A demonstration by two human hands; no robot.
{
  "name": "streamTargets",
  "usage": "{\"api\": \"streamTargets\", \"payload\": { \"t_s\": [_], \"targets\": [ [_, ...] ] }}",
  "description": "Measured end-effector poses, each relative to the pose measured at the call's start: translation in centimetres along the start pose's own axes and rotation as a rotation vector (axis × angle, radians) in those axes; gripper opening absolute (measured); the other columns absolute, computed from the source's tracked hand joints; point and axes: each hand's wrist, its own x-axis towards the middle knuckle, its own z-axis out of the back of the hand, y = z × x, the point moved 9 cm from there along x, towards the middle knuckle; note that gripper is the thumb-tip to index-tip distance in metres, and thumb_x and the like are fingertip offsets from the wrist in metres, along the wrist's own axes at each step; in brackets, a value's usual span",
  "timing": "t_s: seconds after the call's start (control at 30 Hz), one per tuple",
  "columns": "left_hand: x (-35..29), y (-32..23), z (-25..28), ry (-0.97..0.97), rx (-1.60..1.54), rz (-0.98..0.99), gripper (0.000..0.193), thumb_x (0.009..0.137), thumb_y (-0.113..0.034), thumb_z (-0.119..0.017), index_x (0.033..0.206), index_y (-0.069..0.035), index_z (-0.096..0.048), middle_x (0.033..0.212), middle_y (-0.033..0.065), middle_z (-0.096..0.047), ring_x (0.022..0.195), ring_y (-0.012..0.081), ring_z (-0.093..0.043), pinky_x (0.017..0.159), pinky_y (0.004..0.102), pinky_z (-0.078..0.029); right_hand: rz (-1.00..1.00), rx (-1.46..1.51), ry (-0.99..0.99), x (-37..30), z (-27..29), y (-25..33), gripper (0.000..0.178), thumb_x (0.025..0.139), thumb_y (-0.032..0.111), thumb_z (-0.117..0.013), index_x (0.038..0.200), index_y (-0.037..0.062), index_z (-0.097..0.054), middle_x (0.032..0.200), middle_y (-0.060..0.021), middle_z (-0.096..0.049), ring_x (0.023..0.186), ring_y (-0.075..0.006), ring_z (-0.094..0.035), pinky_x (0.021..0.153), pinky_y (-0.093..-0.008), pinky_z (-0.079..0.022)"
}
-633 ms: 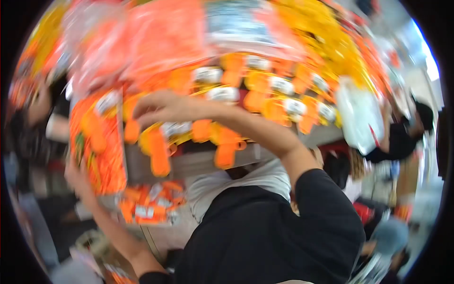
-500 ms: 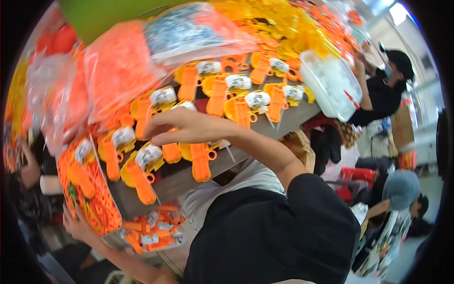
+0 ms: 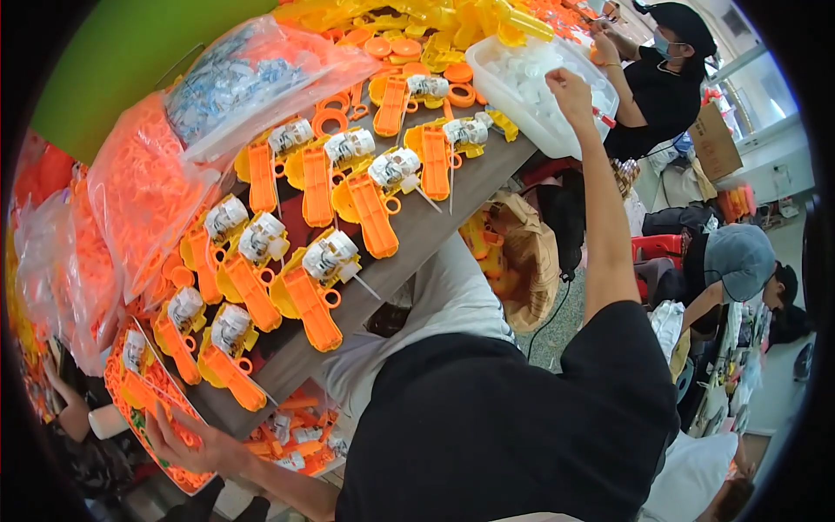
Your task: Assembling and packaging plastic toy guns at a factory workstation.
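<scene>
An orange toy (image 3: pixel 137 391) lies in the long box (image 3: pixel 203 484) of orange bits (image 3: pixel 178 475), at the desk's (image 3: pixel 477 190) L end. L hand (image 3: pixel 184 442) is right by it, grip spread loose; can't tell if it's got anything. R hand (image 3: pixel 571 92) is over the white tub (image 3: pixel 541 132) of clear bits (image 3: pixel 526 74), grip bunched up; can't tell what's in it. Orange & yellow toys (image 3: pixel 311 313) sit btwn them. Bags (image 3: pixel 143 191) lie behind, & a person (image 3: pixel 648 96) w/ a black cap (image 3: pixel 683 24) is past the tub.

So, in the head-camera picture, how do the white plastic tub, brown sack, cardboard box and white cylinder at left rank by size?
1. White plastic tub and brown sack: too alike to rank.
2. Cardboard box, though it stands farther off.
3. White cylinder.
</scene>
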Motion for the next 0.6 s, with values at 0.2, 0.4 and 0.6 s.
{"api": "streamTargets", "payload": {
  "t_s": [0.2,0.4,0.6],
  "targets": [
    [-0.4,-7.9,-2.0,0.133,-0.269,-0.012,0.026,0.089,0.006,-0.067,0.113,-0.002,-0.072,0.118,0.0124,-0.061,0.111,0.0286,-0.059,0.09,0.0401,-0.051,0.365,-0.463,0.058,4.6,-6.7,-0.1,0.026,0.088,0.028,-0.067,0.109,0.012,-0.067,0.102,-0.0133,-0.07,0.099,-0.0357,-0.066,0.081,-0.0534,-0.051],
    [-3.1,-16.7,-4.2,0.383,-0.468,-0.351,0.034,0.07,0.005,-0.075,0.102,-0.006,-0.074,0.107,0.007,-0.066,0.104,0.0279,-0.06,0.091,0.0415,-0.048,0.388,-0.784,0.332,5.2,-11.0,0.5,0.033,0.098,0.038,-0.046,0.106,0.0115,-0.065,0.103,-0.0162,-0.071,0.099,-0.0343,-0.068,0.083,-0.054,-0.049],
    [-6.1,-19.4,-6.1,0.615,-0.418,-0.53,0.029,0.072,-0.005,-0.068,0.101,-0.009,-0.071,0.106,0.0007,-0.065,0.107,0.0218,-0.059,0.097,0.0422,-0.043,0.297,-0.189,0.06,4.8,-3.9,-1.7,0.036,0.098,0.038,-0.058,0.113,0.0062,-0.069,0.111,-0.0151,-0.07,0.099,-0.0291,-0.069,0.088,-0.0374,-0.051]
  ]
}}
